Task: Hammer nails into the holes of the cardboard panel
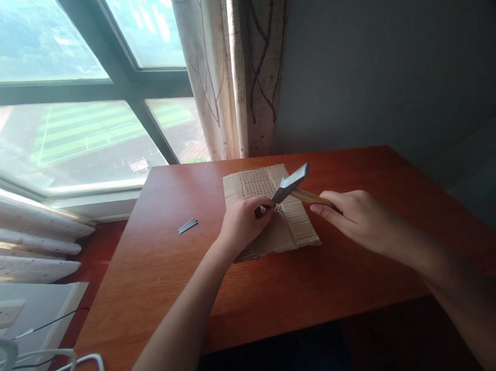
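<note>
Right hand clamped around hammer, hammer over cardboard on table, left hand on cardboard, fingertips pinched together, can't tell what's between, nails off to left.

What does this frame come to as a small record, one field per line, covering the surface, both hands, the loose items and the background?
Surface: reddish-brown wooden table
Workpiece: cardboard lying on the table, with a panel of small holes toward its far side
Right hand: gripping the hammer by its wooden handle
Left hand: over the cardboard, fingers curled near the hammer's head; anything pinched is unclear
Loose items: thin metal rods, likely nails, bunched left of the cardboard
Background: window, branch-patterned curtain
</note>
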`<action>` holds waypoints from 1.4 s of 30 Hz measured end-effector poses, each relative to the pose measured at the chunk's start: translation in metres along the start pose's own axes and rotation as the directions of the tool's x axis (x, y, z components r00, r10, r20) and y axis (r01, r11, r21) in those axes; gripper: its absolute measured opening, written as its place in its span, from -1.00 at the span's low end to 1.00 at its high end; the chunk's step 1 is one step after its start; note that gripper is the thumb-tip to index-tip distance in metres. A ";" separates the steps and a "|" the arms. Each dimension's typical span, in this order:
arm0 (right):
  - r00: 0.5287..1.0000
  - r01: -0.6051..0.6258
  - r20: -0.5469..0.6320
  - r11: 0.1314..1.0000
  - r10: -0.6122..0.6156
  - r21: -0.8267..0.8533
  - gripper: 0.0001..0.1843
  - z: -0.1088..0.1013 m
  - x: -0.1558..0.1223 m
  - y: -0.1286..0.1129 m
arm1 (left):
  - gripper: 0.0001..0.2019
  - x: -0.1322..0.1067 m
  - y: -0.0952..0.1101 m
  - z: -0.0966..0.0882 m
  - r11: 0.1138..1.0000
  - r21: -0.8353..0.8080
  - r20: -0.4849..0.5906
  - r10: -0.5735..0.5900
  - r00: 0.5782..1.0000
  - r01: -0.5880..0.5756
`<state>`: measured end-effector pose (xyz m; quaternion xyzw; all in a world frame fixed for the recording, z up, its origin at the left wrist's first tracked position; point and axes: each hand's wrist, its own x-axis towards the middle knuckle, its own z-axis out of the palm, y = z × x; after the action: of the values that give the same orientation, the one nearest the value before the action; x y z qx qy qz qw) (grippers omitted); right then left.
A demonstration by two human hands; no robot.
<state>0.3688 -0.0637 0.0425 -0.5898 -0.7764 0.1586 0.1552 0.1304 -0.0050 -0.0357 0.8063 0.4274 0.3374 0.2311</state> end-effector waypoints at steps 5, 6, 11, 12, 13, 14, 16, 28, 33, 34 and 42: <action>1.000 -0.004 -0.025 0.999 0.004 0.033 -0.54 0.001 0.000 -0.001 | -0.90 0.001 0.001 -0.001 1.000 -0.017 0.005 0.004 1.000 -0.004; 0.999 -0.010 -0.033 0.999 0.011 0.039 -0.53 0.002 0.000 -0.001 | -0.90 0.001 0.001 -0.001 1.000 -0.018 0.007 0.003 1.000 -0.003; 0.999 -0.024 0.042 1.000 0.023 0.019 -0.55 0.007 0.000 -0.001 | -0.92 0.002 0.003 -0.003 1.000 0.013 0.030 0.006 1.000 -0.006; 0.999 -0.023 0.046 0.999 0.022 0.021 -0.55 0.007 0.000 -0.001 | -0.92 0.002 0.003 -0.003 1.000 0.014 0.034 0.006 0.999 -0.006; 0.999 -0.023 0.042 0.999 0.022 0.026 -0.55 0.007 0.000 -0.001 | -0.92 0.002 0.003 -0.003 1.000 0.013 0.036 0.005 0.999 -0.005; 0.999 -0.024 0.034 0.999 0.023 0.029 -0.55 0.007 0.000 -0.001 | -0.92 0.002 0.003 -0.003 1.000 0.011 0.034 0.003 0.999 -0.003; 0.999 -0.029 0.028 0.999 0.029 0.028 -0.54 0.007 -0.001 0.000 | -0.93 0.001 0.003 -0.003 1.000 0.011 0.038 0.001 0.999 -0.002; 0.993 -0.045 0.107 0.998 0.048 -0.034 -0.57 0.012 0.001 0.000 | -0.67 0.002 0.004 -0.005 0.998 -0.046 0.054 -0.051 0.997 0.053; 0.994 -0.037 0.100 0.999 0.039 -0.026 -0.58 0.013 0.003 0.000 | -0.68 0.001 0.003 -0.004 0.998 -0.037 0.037 -0.045 0.998 0.046; 0.995 -0.041 0.096 0.999 0.043 -0.023 -0.58 0.014 0.003 0.000 | -0.68 0.001 0.003 -0.004 0.998 -0.037 0.038 -0.043 0.998 0.045; 0.989 -0.061 0.134 0.997 0.066 -0.045 -0.59 0.015 0.005 -0.001 | -0.72 0.002 0.004 -0.005 0.997 -0.036 0.049 -0.062 0.997 0.064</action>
<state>0.3607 -0.0604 0.0294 -0.6052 -0.7692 0.1870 0.0849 0.1293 -0.0049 -0.0293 0.7958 0.4403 0.3185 0.2670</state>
